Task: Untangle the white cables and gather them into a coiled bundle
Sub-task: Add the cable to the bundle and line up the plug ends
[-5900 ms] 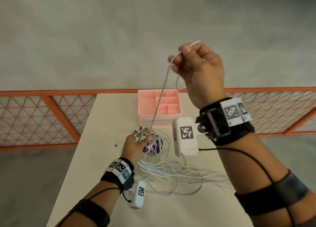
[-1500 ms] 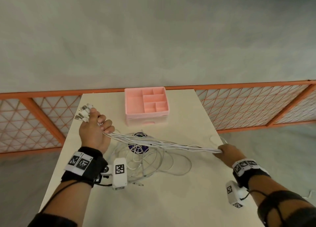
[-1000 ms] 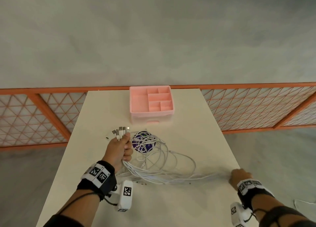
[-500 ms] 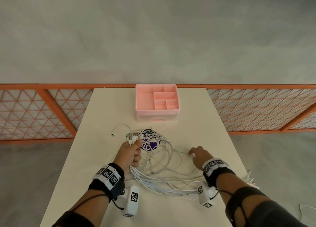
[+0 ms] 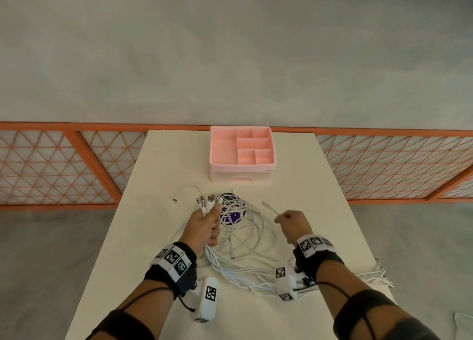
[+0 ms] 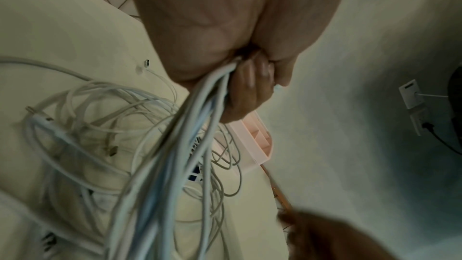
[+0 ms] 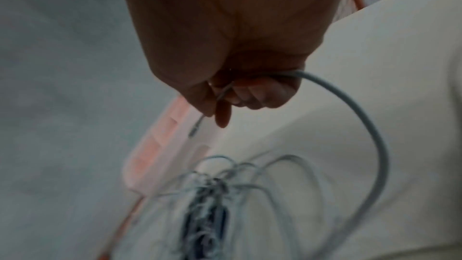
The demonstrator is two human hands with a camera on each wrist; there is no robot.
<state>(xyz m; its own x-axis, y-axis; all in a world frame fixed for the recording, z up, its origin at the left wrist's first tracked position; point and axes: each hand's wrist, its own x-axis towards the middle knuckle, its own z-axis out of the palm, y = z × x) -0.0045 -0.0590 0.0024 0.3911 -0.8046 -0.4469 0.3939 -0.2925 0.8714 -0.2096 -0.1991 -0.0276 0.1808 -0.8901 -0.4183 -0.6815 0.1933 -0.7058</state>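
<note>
Several white cables (image 5: pixel 243 240) lie in loose loops on the cream table (image 5: pixel 158 165), over a purple round object (image 5: pixel 231 213). My left hand (image 5: pixel 204 224) grips a bunch of them just below their plugs (image 5: pixel 207 201), which stick out above the fist; the left wrist view shows the strands (image 6: pixel 200 126) running out of the curled fingers (image 6: pixel 250 86). To the right, my right hand (image 5: pixel 291 222) pinches one cable end (image 5: pixel 268 206) between thumb and fingers (image 7: pixel 222 114), and that cable (image 7: pixel 370 126) arcs down toward the pile.
A pink compartment organiser (image 5: pixel 242 151) stands at the table's far middle. One short white cable (image 5: pixel 185 190) lies left of the plugs. More cable strands (image 5: pixel 376 275) hang over the right table edge. An orange lattice fence (image 5: pixel 56 165) runs behind the table.
My right hand let go of the stretched bundle at the right edge, came in to the pile and picked up a single cable end. My left hand has kept its grip near the purple object.
</note>
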